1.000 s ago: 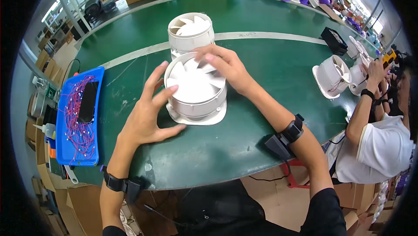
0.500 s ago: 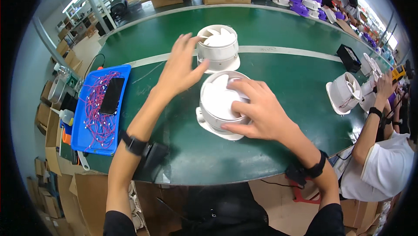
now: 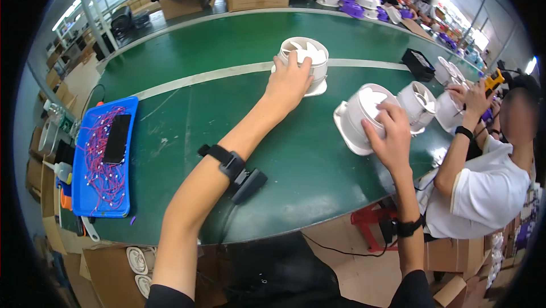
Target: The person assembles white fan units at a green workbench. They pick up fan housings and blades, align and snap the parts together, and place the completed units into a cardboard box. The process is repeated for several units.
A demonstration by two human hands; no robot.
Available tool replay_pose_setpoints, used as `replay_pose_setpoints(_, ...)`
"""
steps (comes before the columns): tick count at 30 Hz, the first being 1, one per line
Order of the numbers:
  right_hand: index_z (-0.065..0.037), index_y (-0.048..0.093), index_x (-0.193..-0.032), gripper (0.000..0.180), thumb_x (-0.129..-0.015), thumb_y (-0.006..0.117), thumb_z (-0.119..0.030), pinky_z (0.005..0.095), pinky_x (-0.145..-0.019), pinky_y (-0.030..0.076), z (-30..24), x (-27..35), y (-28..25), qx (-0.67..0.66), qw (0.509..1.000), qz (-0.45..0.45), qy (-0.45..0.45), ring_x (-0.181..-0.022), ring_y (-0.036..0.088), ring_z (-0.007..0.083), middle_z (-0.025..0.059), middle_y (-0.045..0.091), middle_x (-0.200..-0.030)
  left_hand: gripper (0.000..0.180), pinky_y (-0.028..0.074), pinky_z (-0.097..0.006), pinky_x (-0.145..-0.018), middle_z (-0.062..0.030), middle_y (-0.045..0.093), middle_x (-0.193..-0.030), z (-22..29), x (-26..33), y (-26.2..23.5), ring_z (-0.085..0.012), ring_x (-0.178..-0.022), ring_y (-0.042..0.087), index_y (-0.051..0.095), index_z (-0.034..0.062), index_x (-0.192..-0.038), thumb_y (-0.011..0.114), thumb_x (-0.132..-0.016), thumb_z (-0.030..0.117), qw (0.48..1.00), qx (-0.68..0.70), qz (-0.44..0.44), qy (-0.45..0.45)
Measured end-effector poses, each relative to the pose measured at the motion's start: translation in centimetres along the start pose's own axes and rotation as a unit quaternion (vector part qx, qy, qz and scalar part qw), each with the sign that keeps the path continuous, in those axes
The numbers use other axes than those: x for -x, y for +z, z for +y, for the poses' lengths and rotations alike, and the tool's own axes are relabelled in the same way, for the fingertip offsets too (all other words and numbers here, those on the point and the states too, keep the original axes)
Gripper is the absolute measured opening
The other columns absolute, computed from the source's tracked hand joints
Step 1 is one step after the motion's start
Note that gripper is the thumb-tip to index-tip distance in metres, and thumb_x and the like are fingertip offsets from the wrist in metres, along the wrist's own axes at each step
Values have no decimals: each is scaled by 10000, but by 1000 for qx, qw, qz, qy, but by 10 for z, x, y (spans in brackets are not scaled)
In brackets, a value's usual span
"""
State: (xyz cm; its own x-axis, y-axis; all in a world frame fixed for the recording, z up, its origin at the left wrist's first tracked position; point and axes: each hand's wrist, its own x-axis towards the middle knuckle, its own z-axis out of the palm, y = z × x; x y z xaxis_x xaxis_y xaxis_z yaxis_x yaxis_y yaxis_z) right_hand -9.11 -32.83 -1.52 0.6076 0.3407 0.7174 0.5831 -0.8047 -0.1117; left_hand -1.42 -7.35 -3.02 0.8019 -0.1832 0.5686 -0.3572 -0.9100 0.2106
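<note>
My left hand (image 3: 286, 85) has its fingers hooked over the near rim of a white round fan housing (image 3: 319, 69), whose pale blades show inside. Further right, my right hand (image 3: 392, 137) grips a second white fan housing (image 3: 358, 116) by its rim, fingers reaching into the opening. This housing leans to one side, with its flat flange toward the left; whether it touches the table I cannot tell. Just behind it stands a third white fan unit (image 3: 418, 106), close to it or touching.
On the left lies a blue tray (image 3: 132, 157) with pink-red wires (image 3: 98, 163) and a black phone (image 3: 116, 138). A black box (image 3: 418, 65) sits at the far right. At the right edge a co-worker in a white shirt (image 3: 483, 194) holds a yellow tool (image 3: 493, 82) near more white housings.
My right hand has carried the nearer fan housing rightward, beside the third unit. My left hand has moved from beside the far housing onto its rim. The view has turned right.
</note>
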Motion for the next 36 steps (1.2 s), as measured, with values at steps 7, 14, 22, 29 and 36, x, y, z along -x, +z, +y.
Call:
replay_pose_setpoints(7, -34, 609, -758, 273, -752, 729, -280, 424, -820, 429, 4, -13, 18, -55, 997, 17, -51, -963, 540, 321, 135, 593, -1006, 553, 361, -488, -1062, -281, 282, -1435, -1, -10, 35, -521, -1251, 365, 386, 78, -1370, 589, -865, 178, 988, 102, 116, 30)
replay_pose_setpoints(14, -45, 621, -772, 259, -749, 726, -281, 407, -829, 434, 4, -25, 33, -125, 990, 12, -58, -954, 531, 307, 123, 593, -1002, 577, 348, -407, -1069, -254, 418, -1352, -64, 27, 25, -381, -1257, 434, 356, -19, -1361, 556, -850, 157, 969, 241, 17, -53)
replay_pose_setpoints(22, -53, 659, -881, 203, -753, 711, -201, 407, -930, 409, -9, -24, 39, -148, 989, 5, -17, -1097, 497, 329, 170, 545, -1200, 398, 329, -445, -1081, -265, 456, -1328, -66, 78, 5, -386, -1263, 426, 507, 3, -1248, 491, -879, 151, 996, 39, -60, 52)
replay_pose_setpoints(29, -73, 627, -1126, 367, -788, 696, -198, 427, -968, 418, -44, -20, 42, -94, 994, -4, -49, -1186, 457, 355, 190, 456, -1329, 444, 282, -497, -1101, -274, 392, -1387, -50, 92, 0, -400, -1320, 358, 440, 30, -1327, 437, -929, 225, 995, -13, -98, 25)
replay_pose_setpoints(36, -33, 475, -1326, 576, -808, 696, -155, 438, -1090, 277, -58, -11, 47, -115, 992, 36, -44, -1299, 376, 388, 243, 408, -1385, 481, 319, -580, -1044, -296, 407, -1361, -10, 160, -47, -486, -1282, 370, 442, 60, -1340, 473, -912, 277, 989, -105, -108, -9)
